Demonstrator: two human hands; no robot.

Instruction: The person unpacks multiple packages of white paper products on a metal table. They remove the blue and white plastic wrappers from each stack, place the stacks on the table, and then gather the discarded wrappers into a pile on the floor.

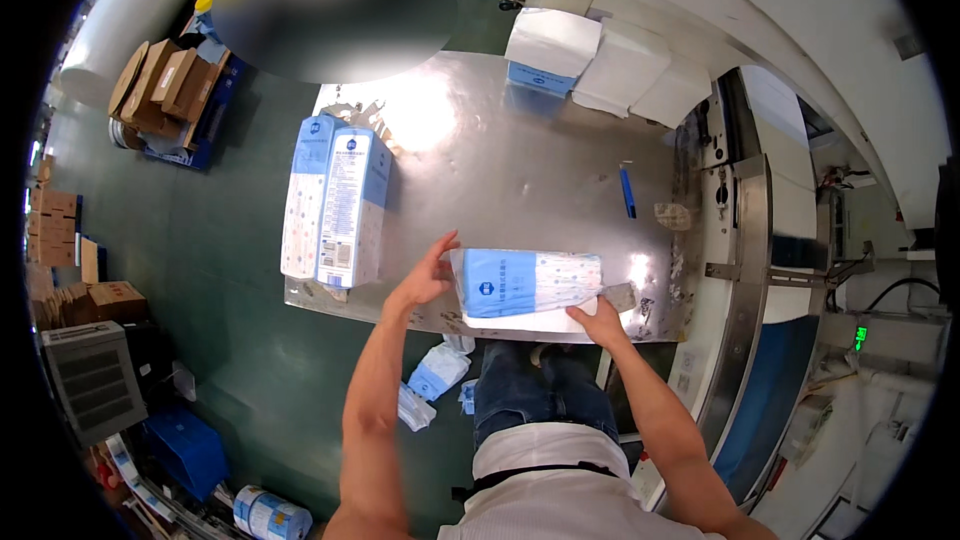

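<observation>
A soft blue-and-white tissue package (530,278) lies lengthwise near the front edge of the metal table (500,180), white sheets showing along its near side. My left hand (425,278) is at the package's left end, fingers stretched and apart beside the clear film edge; whether they touch it I cannot tell. At the other end, my right hand (600,322) grips the near right corner, its thumb on the near side and its other fingers partly hidden by the package. A loose flap of film sticks out past that corner.
Two filled packages (352,205) stand side by side at the table's left edge. White tissue stacks (620,65) sit at the far right, and a blue pen-like tool (627,190) lies nearer. Machinery (745,240) borders the right side. Discarded wrappers (438,370) lie on the floor.
</observation>
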